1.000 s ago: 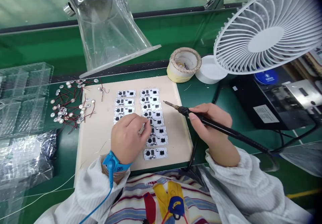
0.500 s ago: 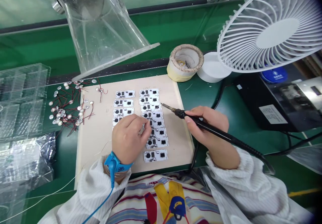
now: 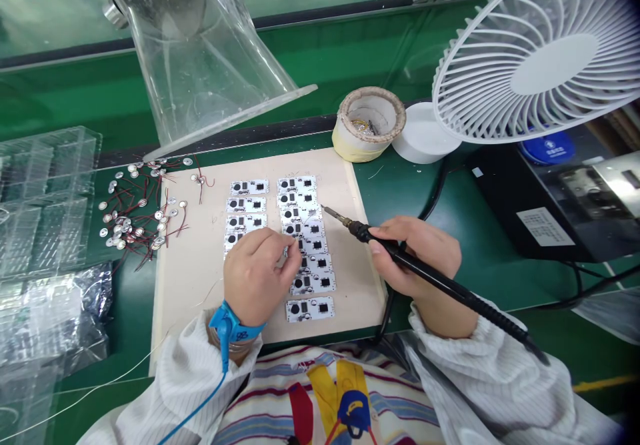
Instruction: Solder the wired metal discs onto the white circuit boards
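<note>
Iron [image 3: 435, 277] in closed right hand [image 3: 440, 248], slanting forward-left, tip just beside right column of boards [image 3: 313, 230] — left hand [image 3: 257, 275] nearer, over some left ends, fingertips pinched, contents unclear.

Left hand [image 3: 261, 273] partly hides a left-column circuit board [image 3: 233, 239], can't tell from here what's pinched, fan [image 3: 555, 65] cut off upper right.

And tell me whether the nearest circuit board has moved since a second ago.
No: judged against the pale mat, the nearest circuit board keeps its place, with no visible shift any way.
</note>
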`<state>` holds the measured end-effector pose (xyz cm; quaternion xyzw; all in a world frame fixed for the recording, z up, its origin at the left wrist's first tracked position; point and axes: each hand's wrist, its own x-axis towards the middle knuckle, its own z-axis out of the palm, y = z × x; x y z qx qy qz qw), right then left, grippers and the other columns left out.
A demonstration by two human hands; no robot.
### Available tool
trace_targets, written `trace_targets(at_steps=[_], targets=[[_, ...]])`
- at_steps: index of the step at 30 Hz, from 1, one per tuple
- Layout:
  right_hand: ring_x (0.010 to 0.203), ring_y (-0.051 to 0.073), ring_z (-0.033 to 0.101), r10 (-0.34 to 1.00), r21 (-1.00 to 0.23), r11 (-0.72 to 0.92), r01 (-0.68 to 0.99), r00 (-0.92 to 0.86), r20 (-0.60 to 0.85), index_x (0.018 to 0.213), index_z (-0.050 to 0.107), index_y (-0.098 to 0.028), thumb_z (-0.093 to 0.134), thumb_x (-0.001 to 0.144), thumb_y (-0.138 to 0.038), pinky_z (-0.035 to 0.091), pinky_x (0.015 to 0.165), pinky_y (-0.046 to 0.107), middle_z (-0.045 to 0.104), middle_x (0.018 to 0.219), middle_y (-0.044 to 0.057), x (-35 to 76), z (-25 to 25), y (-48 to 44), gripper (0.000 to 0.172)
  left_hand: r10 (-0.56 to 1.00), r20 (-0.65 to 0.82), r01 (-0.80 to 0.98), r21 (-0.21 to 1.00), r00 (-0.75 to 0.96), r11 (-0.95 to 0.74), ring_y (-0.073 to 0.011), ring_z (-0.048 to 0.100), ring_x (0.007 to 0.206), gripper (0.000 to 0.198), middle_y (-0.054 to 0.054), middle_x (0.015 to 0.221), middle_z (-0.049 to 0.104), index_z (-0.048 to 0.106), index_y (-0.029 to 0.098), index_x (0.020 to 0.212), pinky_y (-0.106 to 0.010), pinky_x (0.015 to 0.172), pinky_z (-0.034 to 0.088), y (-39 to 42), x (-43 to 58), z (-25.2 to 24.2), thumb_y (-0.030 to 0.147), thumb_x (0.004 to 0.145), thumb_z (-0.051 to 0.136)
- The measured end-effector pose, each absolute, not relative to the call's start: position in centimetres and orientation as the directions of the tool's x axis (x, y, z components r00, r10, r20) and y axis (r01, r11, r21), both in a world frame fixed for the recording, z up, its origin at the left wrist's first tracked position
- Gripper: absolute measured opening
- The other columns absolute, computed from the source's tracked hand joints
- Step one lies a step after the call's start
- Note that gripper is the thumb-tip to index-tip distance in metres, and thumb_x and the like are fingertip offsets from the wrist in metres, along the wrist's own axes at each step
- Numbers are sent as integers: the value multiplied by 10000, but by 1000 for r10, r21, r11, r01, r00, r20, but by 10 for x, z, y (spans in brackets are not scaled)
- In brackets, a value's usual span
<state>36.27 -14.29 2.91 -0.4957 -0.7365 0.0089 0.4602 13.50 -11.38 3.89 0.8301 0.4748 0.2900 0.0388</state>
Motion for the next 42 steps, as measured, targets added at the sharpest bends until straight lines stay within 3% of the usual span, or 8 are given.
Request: trace_targets(at_steps=[9,18,26,33,42], targets=[[606,193,655,773,-513,488,707,-77,630,888,591,-250,637,771,-119,524,502,325,669,692,15,362,29,-145,181,812,445,771,333,378,-542,-123,532,559,121,9,583,581,642,170,710,-243,564,440,-116,134,39,165,825,605],[599,152,651,731,-454,521,723,-103,675,863,585,-217,641,762,-114,525,513,267,665,680,-14,361,29,-142,154,810,443,763,341,384,-549,-130,541,558,119,-14,593,601,655,145,703,-252,563,446,-114,135,36,154,815,615],[567,160,620,706,-431,608,667,-206,677,884,571,-215,633,737,-96,523,509,289,645,681,19,360,28,-140,199,811,441,761,346,384,-548,-128,534,557,118,-18,601,604,660,141,705,-246,548,437,-114,134,35,148,813,614],[549,165,615,707,-470,557,685,-94,701,872,584,-227,630,743,-92,517,479,295,645,658,16,361,27,-144,193,809,456,758,355,370,-547,-129,534,555,126,-18,596,600,662,137,706,-252,549,430,-115,133,36,158,821,615],[559,167,625,707,-441,576,688,-150,691,851,570,-226,628,751,-111,520,492,293,646,651,19,359,26,-142,163,818,421,760,354,391,-545,-139,545,562,122,-19,600,602,664,137,706,-260,553,435,-115,134,33,148,812,605]])
